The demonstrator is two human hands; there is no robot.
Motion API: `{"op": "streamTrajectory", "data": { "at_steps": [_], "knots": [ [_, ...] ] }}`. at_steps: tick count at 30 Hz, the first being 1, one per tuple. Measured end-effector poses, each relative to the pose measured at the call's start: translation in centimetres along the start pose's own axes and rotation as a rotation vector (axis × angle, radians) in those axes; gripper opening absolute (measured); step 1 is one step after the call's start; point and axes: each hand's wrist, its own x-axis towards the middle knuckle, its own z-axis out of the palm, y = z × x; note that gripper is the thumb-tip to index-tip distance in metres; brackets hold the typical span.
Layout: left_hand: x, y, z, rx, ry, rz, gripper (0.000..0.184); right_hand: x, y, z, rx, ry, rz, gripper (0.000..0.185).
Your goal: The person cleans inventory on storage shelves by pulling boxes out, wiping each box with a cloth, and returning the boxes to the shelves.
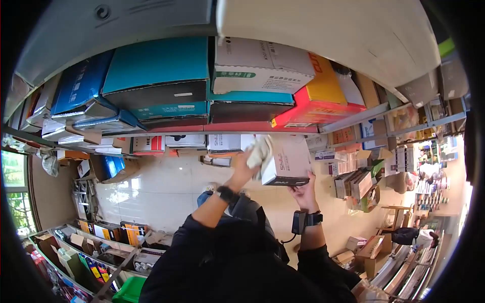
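Observation:
A white cardboard box (293, 156) with a dark lower edge and "Shi..." lettering is held in front of the shelf. My right hand (304, 194) grips it at its lower right corner, thumb up along the side. In my left hand (243, 169) is a bunched whitish cloth (261, 155), which lies against the left side of the box. The cloth covers most of those fingers. Just left of the cloth, a similar white box (224, 143) stands on the lower shelf.
Above, a shelf holds a teal box (156, 63), a white lock box (260, 65) and a red-yellow box (318, 103). Stacked boxes (356, 184) sit on the floor at right. Behind me are goods shelves and a green bin (130, 290). A person (414, 236) is far right.

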Motion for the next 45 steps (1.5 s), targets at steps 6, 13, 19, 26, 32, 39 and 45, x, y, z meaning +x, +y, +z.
{"op": "streamTrajectory", "data": {
  "at_steps": [6, 13, 19, 26, 32, 39, 45],
  "knots": [
    [-4.3, 5.0, 1.4, 0.039, -0.1, 0.287, 0.053, 0.2, -0.5, -0.6, -0.022, 0.019, 0.015, 0.063],
    [7.6, 0.8, 0.2, -0.07, 0.121, -0.018, 0.027, 0.5, 0.0, -1.1, -0.052, -0.01, 0.011, 0.062],
    [11.8, -3.3, 0.8, 0.447, 0.271, 0.178, 0.015, 0.7, 0.3, -1.3, -0.061, -0.071, -0.003, 0.062],
    [0.5, 3.0, -1.6, 0.403, -0.21, -0.024, 0.042, 1.3, 1.6, -0.9, 0.064, 0.011, -0.03, 0.063],
    [-3.8, 3.4, -7.0, -0.547, -0.163, -0.268, 0.044, 7.3, -0.5, 2.2, 0.158, -0.023, -0.056, 0.067],
    [-14.0, 2.0, -22.3, 0.614, 0.27, -0.015, 0.05, 16.0, 1.2, -1.1, 0.073, 0.105, -0.068, 0.075],
    [-21.9, 0.8, -28.4, 0.125, 0.688, -0.111, 0.036, 15.1, 1.8, 0.9, 0.369, 0.161, 0.043, 0.075]
  ]
}}
